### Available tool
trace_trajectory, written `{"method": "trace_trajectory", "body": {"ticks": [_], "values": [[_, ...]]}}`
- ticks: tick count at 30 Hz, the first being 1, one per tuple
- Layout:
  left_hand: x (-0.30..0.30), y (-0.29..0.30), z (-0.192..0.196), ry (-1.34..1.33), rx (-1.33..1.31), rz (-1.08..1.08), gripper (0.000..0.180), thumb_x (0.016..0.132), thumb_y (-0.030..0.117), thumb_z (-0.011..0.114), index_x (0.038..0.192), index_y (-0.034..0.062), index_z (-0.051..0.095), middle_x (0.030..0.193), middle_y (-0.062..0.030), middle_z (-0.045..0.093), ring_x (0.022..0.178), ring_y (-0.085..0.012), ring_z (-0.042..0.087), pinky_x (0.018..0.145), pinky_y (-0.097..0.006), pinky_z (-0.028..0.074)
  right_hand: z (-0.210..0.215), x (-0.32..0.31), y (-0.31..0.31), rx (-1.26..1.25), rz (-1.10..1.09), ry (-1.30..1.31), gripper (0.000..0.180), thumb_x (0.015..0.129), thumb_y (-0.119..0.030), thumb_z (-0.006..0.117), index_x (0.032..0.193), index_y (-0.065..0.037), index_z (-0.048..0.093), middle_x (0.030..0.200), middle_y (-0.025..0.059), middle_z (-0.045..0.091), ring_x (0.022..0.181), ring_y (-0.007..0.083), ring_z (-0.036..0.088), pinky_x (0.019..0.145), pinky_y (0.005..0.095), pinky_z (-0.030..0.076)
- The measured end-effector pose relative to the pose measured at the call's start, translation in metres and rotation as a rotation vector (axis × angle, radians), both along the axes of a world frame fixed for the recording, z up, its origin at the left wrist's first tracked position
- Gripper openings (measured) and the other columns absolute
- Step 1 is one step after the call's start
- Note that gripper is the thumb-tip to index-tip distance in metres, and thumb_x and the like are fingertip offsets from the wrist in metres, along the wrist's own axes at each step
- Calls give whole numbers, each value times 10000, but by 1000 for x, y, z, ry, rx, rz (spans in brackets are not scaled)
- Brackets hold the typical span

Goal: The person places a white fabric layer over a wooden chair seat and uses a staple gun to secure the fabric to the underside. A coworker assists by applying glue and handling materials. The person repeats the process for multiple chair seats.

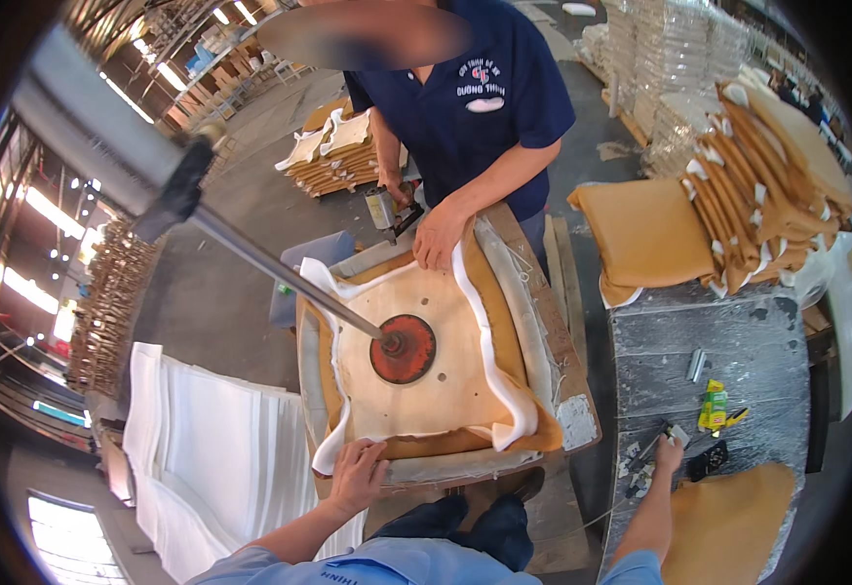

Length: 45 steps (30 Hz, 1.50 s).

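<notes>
Head view, single: worn fisheye, looking steeply down and forward, close above the seat board [426,361]; edges bend toward the rim.

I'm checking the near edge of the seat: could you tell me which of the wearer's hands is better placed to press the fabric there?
Probably the left hand: it already rests on the seat cushion's near edge. The right hand is away on the grey table, among small tools.

Likely upholstery workshop, stacked seat cushions [767,185], foam sheets [216,444], press [403,348]
</notes>
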<state>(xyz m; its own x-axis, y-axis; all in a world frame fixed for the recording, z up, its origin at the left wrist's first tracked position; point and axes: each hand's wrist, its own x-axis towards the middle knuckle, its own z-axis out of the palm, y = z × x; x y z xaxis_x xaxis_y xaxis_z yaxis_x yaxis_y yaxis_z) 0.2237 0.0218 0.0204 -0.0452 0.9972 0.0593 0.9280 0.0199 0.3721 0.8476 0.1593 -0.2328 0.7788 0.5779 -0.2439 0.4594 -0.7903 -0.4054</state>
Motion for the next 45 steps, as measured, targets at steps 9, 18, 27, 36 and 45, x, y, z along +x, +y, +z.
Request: {"method": "trace_trajectory", "body": {"ticks": [9,18,27,36,45], "values": [[-8,4,-20,-44,71,-71,452,972,283,738,1408,166,707,1212,-112,660,1143,-352,620,1001,-522,436,117,-209,65,469,422,525,449,1078,-350,672,1367,-11,727,1233,175,796,1201,324,736,1044,422,538],[-22,5,-17,-85,179,-90,400,927,208,757,1321,142,738,1158,-109,662,1075,-355,637,973,-515,461,140,-230,52,331,479,272,483,1016,-408,711,1352,-60,715,1256,241,768,1206,440,716,1037,509,541],[-25,8,-17,-81,239,-129,384,890,170,762,1272,135,757,1107,-101,665,1040,-348,645,938,-507,483,141,-231,33,253,472,211,565,1011,-428,717,1420,-44,653,1349,249,710,1294,437,657,1094,515,506],[-38,5,-17,-87,227,-138,350,916,184,750,1261,125,758,1111,-110,676,1035,-358,652,945,-516,483,145,-235,11,249,488,206,606,1012,-440,722,1467,-56,612,1370,288,665,1304,459,638,1107,518,503],[-40,4,0,-126,285,-288,299,903,134,773,1200,106,774,1134,-112,689,1044,-362,654,947,-511,495,151,-247,-10,224,414,294,787,1019,-448,725,1648,-61,454,1527,304,550,1445,464,532,1216,513,441]]}}
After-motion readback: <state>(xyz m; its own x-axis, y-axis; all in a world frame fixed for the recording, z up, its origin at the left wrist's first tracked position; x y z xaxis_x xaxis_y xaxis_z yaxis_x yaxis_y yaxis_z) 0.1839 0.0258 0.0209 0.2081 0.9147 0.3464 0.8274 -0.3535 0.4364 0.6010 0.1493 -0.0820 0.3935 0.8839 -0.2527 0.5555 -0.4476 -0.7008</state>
